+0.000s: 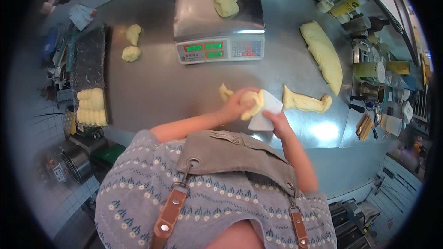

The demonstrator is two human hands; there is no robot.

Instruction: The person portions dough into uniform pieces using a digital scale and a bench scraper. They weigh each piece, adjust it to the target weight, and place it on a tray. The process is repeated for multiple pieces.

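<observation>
My left hand [236,105] is closed round a piece of pale yellow dough [254,105] near the front of the steel table. In my right hand [277,122] is a white dough scraper [266,113], its blade against that dough. A small dough scrap [225,92] lies just beyond my left hand. To the right of the scraper a long strip of dough [307,102] rests on the steel. Farther off, a lump of dough [226,5] sits on the steel pan of a digital scale [220,50], whose display glows green.
Two small dough pieces [132,44] lie at the left. Beside them a dark tray [90,60] carries rows of dough balls [91,107] at its near end. A big dough slab [323,55] lies at the right. Bottles, tubs and tools [369,71] crowd the right edge.
</observation>
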